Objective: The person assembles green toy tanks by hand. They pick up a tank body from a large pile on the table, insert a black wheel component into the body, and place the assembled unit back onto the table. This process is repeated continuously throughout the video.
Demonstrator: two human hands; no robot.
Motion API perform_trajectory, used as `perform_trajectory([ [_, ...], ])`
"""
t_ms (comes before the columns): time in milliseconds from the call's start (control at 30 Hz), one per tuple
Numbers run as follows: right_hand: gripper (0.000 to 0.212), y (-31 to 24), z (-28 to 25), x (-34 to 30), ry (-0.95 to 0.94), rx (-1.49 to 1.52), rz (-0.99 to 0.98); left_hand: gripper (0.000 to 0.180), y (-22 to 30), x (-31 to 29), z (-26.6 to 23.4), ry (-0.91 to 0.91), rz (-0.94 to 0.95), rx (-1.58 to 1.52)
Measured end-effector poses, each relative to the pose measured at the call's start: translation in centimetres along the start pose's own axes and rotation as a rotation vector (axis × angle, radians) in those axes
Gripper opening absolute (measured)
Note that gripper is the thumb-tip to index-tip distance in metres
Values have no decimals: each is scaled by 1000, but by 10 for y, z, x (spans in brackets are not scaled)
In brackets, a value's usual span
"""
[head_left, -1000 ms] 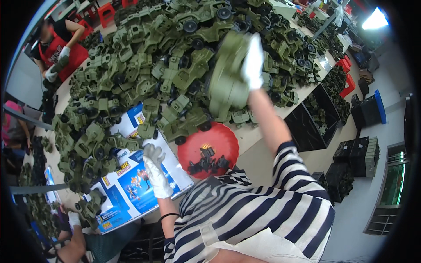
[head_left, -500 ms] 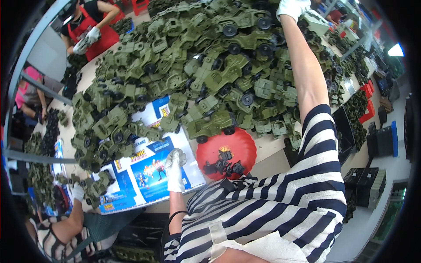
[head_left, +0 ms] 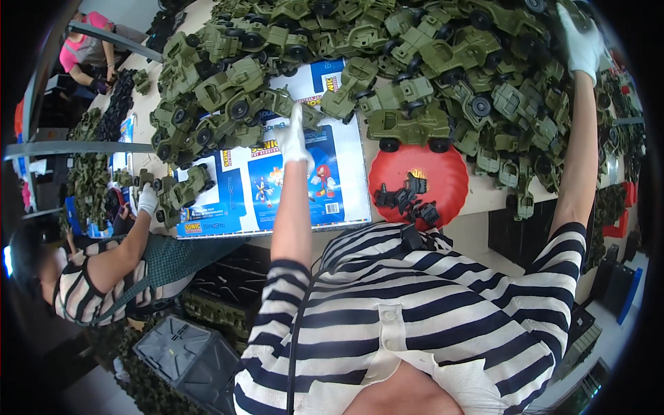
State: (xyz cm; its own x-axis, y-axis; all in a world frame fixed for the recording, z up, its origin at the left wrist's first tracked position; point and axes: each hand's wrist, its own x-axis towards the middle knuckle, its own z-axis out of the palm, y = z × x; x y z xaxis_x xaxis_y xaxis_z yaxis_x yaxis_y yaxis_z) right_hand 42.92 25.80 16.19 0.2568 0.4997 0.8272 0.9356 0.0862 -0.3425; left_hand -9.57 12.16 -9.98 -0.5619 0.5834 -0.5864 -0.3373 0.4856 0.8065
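My left hand (head_left: 295, 138), in a white glove, is over the printed blue-and-white cardboard sheet (head_left: 349, 187). Its thumb rests against a green toy jeep (head_left: 278, 104) at the near edge of the pile, and the other fingers are partly hidden. Far out to the right, my gloved right hand (head_left: 582, 45) is closed around a dark green toy vehicle (head_left: 584, 17), mostly cut off by the picture's rim. Between my arms, a red scalloped plate (head_left: 453, 180) holds small black plastic parts (head_left: 408, 199). One green toy jeep (head_left: 408, 128) stands just beyond the plate.
A large heap of green toy vehicles (head_left: 477, 55) covers the table's far side. A co-worker's gloved hand (head_left: 147, 199) is at toys on the left. Another person in pink (head_left: 86, 41) works far left, beyond a metal rail (head_left: 83, 148). A grey crate (head_left: 187, 353) stands low left.
My view has swung, shifting the scene right and down. My left hand has gone from the cardboard sheet to a jeep at the pile's edge. My right arm still stretches to the pile's right.
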Motion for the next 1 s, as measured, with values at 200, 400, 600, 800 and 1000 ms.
perform_trajectory([
  [200, 78, 17, -27, -44, -45, -115, 4, 48, -15, 62, 7, -82, 92, -47],
  [400, 43, -37, -54, -185, -295, 337, 239, 45, -98, 39, -77, -560, -31, -334],
  [600, 26, -125, -68, -321, -906, 658, 673, 41, -100, -11, -99, -633, -238, -592],
  [800, 17, -151, -62, -360, -952, 595, 211, 41, 47, -57, -41, -523, 72, -472],
  [1000, 20, -145, -65, -341, -1048, 523, 97, 81, 253, -4, -13, -765, 105, -976],
])
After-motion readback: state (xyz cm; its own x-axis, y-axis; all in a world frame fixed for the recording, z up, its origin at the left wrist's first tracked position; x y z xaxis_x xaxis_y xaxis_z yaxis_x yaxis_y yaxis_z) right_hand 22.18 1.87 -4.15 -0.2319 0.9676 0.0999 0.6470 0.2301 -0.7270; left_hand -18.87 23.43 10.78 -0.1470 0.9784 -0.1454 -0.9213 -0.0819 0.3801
